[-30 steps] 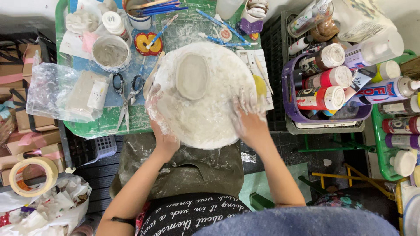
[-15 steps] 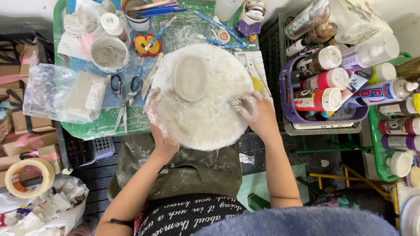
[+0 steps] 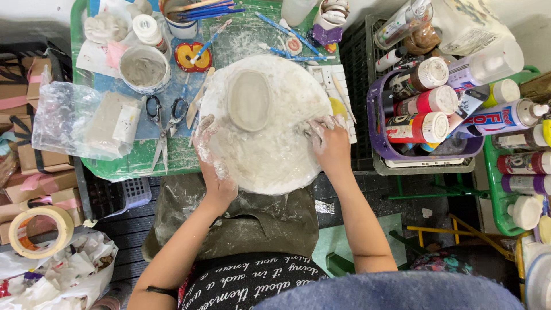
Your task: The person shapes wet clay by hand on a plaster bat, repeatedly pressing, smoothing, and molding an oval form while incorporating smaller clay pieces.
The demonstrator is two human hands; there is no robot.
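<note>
A round white board (image 3: 275, 155) smeared with clay lies on the green table (image 3: 138, 163). An oval slab of grey clay (image 3: 249, 100) rests on its far half. My left hand (image 3: 211, 158), coated in clay, grips the board's left rim. On the right rim my right hand (image 3: 328, 142) holds on with its fingers spread over the top surface. Both hands are near the clay slab but apart from it.
Scissors (image 3: 163, 117), a bowl of grey slip (image 3: 144, 69), brushes (image 3: 209, 8) and a bagged clay block (image 3: 86, 120) sit left of the board. A purple basket of paint bottles (image 3: 427, 115) stands right. A roll of tape (image 3: 40, 229) lies at lower left.
The board has turned a little with both hands on it. My right hand has slid up along the right rim, my left hand stays at the left rim.
</note>
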